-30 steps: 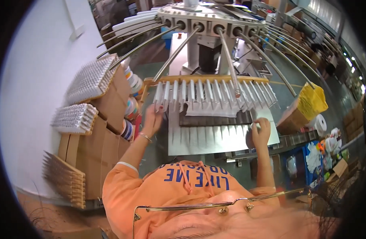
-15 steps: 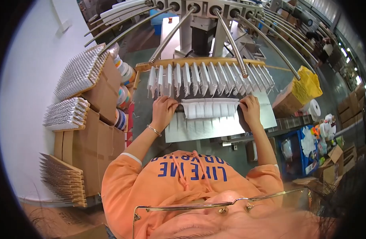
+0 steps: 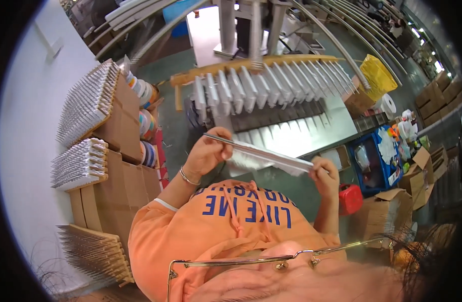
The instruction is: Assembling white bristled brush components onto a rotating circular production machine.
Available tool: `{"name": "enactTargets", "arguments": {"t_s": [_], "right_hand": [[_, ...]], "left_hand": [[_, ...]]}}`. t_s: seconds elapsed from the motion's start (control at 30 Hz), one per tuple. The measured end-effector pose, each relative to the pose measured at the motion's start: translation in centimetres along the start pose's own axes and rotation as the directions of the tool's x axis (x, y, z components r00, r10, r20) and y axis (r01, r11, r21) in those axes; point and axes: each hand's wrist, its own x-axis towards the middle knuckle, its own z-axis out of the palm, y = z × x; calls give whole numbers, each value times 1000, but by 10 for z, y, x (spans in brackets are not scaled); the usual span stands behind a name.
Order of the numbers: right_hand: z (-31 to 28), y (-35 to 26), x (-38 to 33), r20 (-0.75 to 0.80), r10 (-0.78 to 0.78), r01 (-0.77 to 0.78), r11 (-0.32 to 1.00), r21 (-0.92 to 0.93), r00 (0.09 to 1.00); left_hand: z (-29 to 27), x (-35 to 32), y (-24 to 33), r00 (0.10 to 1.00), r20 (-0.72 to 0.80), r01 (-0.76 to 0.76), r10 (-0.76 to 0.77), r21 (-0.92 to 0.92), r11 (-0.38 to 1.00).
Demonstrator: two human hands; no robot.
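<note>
A long, thin strip with white, thin-looking material along it (image 3: 273,157) is stretched between my hands, above the front of the metal sheet and close to my chest. It slants down toward the right. My left hand (image 3: 206,155) is closed on its dark, bar-like left end. At the right end, my right hand (image 3: 325,176) pinches it between thumb and fingers. Beyond my hands, a wooden-barred rack (image 3: 231,65) carries a row of several upright white pieces (image 3: 263,90). Under the row lies a shiny metal sheet (image 3: 336,126). What the white material is, I cannot make out.
Spiky wooden-backed racks (image 3: 90,105) rest on cardboard boxes (image 3: 107,181) at the left. Long metal rods (image 3: 336,43) reach over from the machine at the far side. On the right are a yellow bag (image 3: 379,78), a blue crate (image 3: 376,166) and a red container (image 3: 350,199).
Both hands have drawn back toward my chest with the strip, away from the row of white pieces. The strip has tilted, its right end now lower, and the view has shifted.
</note>
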Motion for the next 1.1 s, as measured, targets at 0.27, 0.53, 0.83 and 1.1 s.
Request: {"name": "enactTargets", "arguments": {"t_s": [0.27,0.53,0.83,1.1], "right_hand": [[100,-4,-86,-393,-267,292,957,3,880],[224,-8,-112,-689,-370,268,929,-256,623],[268,-34,-106,-713,-355,167,932,-323,604],[299,-50,-65,-653,-274,-68,892,-447,706]], "left_hand": [[-91,26,72,940,-294,-12,174,481,876],[-100,66,79,852,-254,-332,459,417,846],[-104,35,78,733,177,-270,656,962,42],[-69,21,86,752,470,-405,462,883,-238]]}}
